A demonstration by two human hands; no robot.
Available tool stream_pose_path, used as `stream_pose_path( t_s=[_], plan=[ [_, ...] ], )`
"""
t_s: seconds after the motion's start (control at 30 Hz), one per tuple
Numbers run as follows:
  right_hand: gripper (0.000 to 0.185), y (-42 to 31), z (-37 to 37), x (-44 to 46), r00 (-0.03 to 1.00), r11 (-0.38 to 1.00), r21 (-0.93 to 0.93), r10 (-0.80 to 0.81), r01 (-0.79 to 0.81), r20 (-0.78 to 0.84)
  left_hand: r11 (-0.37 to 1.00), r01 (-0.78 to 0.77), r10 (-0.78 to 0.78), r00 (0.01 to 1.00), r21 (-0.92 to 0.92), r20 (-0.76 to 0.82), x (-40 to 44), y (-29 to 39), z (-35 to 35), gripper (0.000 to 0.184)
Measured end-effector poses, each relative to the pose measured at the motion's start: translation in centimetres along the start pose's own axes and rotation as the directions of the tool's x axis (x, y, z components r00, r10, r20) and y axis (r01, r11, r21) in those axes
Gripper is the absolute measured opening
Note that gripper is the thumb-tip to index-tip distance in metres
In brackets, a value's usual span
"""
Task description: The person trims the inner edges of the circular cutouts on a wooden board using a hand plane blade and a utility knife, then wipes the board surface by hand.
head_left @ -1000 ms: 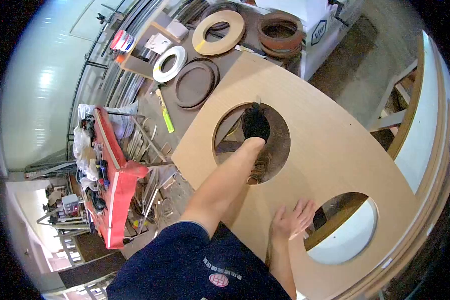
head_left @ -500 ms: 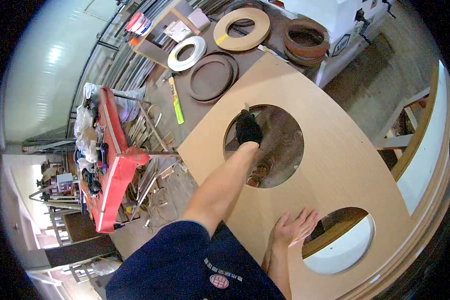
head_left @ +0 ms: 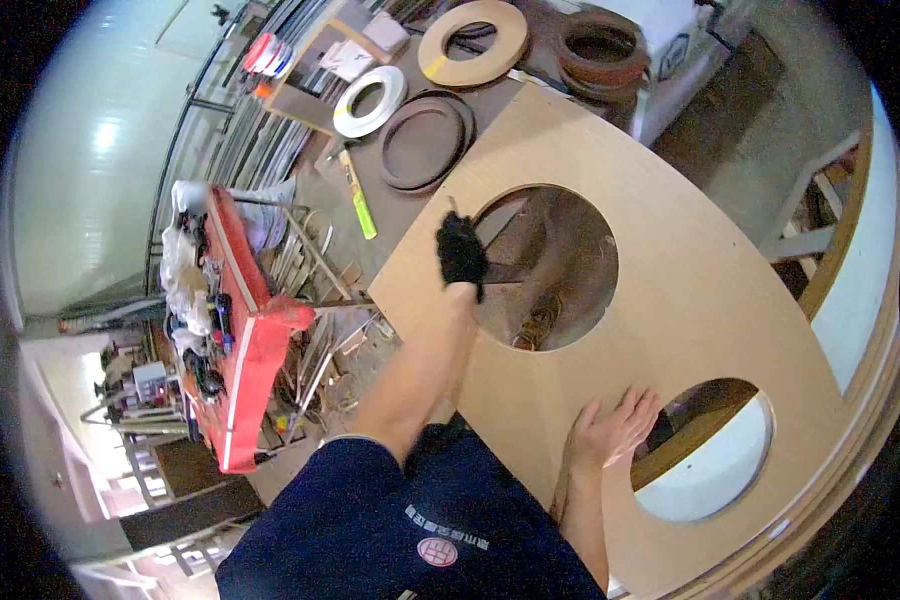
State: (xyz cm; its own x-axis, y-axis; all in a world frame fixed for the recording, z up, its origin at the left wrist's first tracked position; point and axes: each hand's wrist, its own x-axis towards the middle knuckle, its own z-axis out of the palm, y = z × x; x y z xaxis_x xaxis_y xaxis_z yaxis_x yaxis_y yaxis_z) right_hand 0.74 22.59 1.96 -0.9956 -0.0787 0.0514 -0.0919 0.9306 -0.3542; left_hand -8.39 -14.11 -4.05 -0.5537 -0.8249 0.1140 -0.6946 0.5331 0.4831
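Observation:
A light wood panel (head_left: 660,300) with two round cut-outs lies in front of me. My left hand (head_left: 461,248), in a black glove, is closed at the left rim of the larger round hole (head_left: 570,270). A thin tool (head_left: 453,203) with a narrow tip pokes out of the top of the fist; its handle is hidden and its kind is unclear. Bare and palm down, my right hand (head_left: 615,428) rests on the panel with fingers spread, beside the smaller hole (head_left: 715,470).
Beyond the panel, a dark table carries a hammer (head_left: 356,194) with a yellow-green handle, a white ring roll (head_left: 370,101), a tan roll (head_left: 473,43) and brown rolls (head_left: 602,55). A red-covered bench (head_left: 255,370) with tools stands left. Scrap strips (head_left: 315,365) litter the floor.
My gloved left hand has moved left from over the larger hole to its left rim, the thin tool still in it. My right hand stays on the panel; the view has shifted slightly.

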Motion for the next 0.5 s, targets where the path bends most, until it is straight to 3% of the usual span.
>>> stream_pose_path(
  t_s=[0.03, 0.07, 0.17, 0.2, 0.27, 0.3, 0.37, 0.4, 0.43, 0.47, 0.5],
  plan=[
    [0.061, 0.2, 0.0, 0.0, 1.0, 1.0, 0.005, 0.011, -0.011, -0.002, 0.744, -0.543, 0.618, 0.781, 0.39, -0.091, 1.1, -6.0, 0.2, 0.031],
    [0.061, 0.2, 0.1, 0.0, 1.0, 1.0, 0.009, 0.019, -0.019, -0.007, 0.976, -0.185, 0.181, 0.982, -0.118, -0.047, 1.4, -2.1, -4.0, 0.036],
    [0.06, -0.3, -0.5, 0.2, 0.999, 0.999, 0.046, 0.028, -0.028, -0.015, 0.924, 0.09, -0.009, 0.977, -0.372, 0.212, 0.2, -2.0, -8.9, 0.036],
    [0.06, -0.9, -0.9, 0.6, 1.0, 0.998, 0.06, 0.021, -0.02, -0.017, 0.883, 0.167, -0.01, 0.941, -0.44, 0.337, -1.2, -1.5, -9.2, 0.029],
    [0.06, -3.5, -1.9, 1.8, 0.99, 0.934, 0.35, 0.017, -0.065, 0.14, 0.788, 0.358, -0.01, 0.821, -0.501, 0.571, -4.0, -0.6, -9.9, 0.021],
    [0.061, -5.4, -2.3, 2.4, 0.975, 0.873, 0.476, -0.005, -0.104, 0.223, 0.788, 0.246, 0.157, 0.806, -0.565, 0.571, -5.3, -2.9, -7.6, 0.014],
    [0.06, -10.0, -2.2, 4.9, 0.862, 0.692, 0.665, -0.121, -0.282, 0.492, 0.635, 0.554, 0.064, 0.657, -0.539, 0.751, -8.4, 1.2, -8.8, 0.013],
    [0.059, -11.9, -1.6, 5.8, 0.778, 0.586, 0.71, -0.201, -0.391, 0.595, 0.576, 0.556, 0.148, 0.649, -0.599, 0.746, -9.7, 0.4, -7.3, 0.017],
    [0.059, -12.9, 0.2, 5.6, 0.787, 0.578, 0.726, -0.217, -0.373, 0.577, 0.665, 0.496, 0.135, 0.656, -0.559, 0.743, -10.2, 1.8, -7.9, 0.02],
    [0.058, -13.4, 2.9, 5.0, 0.797, 0.571, 0.741, -0.23, -0.354, 0.558, 0.656, 0.463, 0.215, 0.643, -0.596, 0.735, -10.2, 1.6, -7.4, 0.022],
    [0.058, -14.7, 4.0, 5.4, 0.808, 0.566, 0.755, -0.243, -0.332, 0.537, 0.602, 0.531, 0.233, 0.597, -0.596, 0.768, -9.8, 1.2, -7.6, 0.024]
  ],
)
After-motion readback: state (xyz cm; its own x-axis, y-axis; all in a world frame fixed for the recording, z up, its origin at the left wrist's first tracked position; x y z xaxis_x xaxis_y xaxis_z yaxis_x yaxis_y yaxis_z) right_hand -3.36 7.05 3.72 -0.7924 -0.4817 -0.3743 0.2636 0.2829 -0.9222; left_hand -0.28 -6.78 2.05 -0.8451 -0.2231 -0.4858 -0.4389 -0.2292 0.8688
